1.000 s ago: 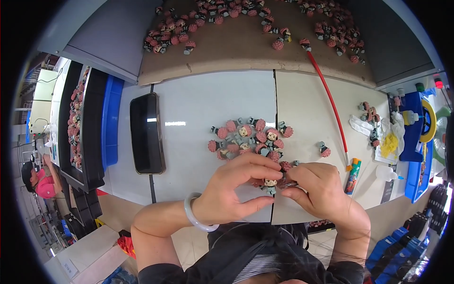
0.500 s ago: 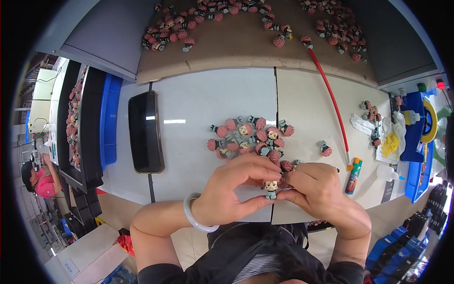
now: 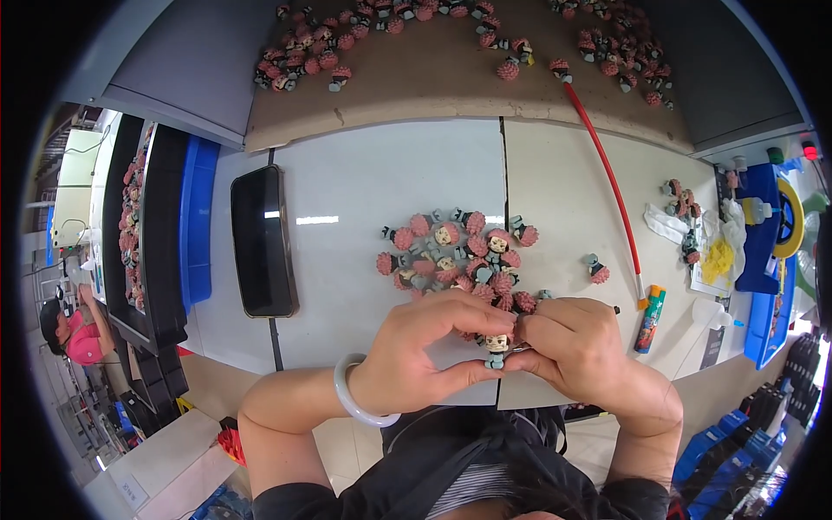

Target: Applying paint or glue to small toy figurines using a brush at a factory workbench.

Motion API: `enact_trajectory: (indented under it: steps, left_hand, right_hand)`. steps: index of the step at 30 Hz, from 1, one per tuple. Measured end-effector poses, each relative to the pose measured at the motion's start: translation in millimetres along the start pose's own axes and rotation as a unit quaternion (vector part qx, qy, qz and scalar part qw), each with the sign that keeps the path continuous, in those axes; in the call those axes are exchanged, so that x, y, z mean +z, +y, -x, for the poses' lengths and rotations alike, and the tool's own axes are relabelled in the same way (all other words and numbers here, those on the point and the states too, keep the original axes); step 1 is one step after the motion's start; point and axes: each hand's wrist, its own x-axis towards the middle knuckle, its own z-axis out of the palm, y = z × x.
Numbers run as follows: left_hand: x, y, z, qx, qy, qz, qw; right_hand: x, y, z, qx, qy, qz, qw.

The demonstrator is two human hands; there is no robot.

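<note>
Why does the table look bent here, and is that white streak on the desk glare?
Head view: the fisheye lens bows the white table edges toward the rim, with black corners. The white streak is lamp glare, repeated on the dark phone. The hands and small figure stay sharp; the far edges blur.

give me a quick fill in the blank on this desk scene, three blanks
1. Both hands pinch one small pink-haired toy figure above the ____ worktable.
2. The flat black phone lies to the ____ of the heap of pink-haired figures.
3. The pale ring bracelet sits on the ____ wrist.

Missing words: white; left; left
</note>
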Motion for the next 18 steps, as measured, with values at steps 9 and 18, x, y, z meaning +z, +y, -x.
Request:
enact_trajectory:
  steps: [9,18]
  left_hand:
    - [1,2,-2,-0.032,-0.015,0.067,0.997]
    - [0,-5,-4,-0.04,-0.025,0.123,0.991]
  right_hand:
    - [-16,2,-4,0.065,0.074,0.021,0.995]
    - [-22,3,-4,0.165,0.07,0.022,0.984]
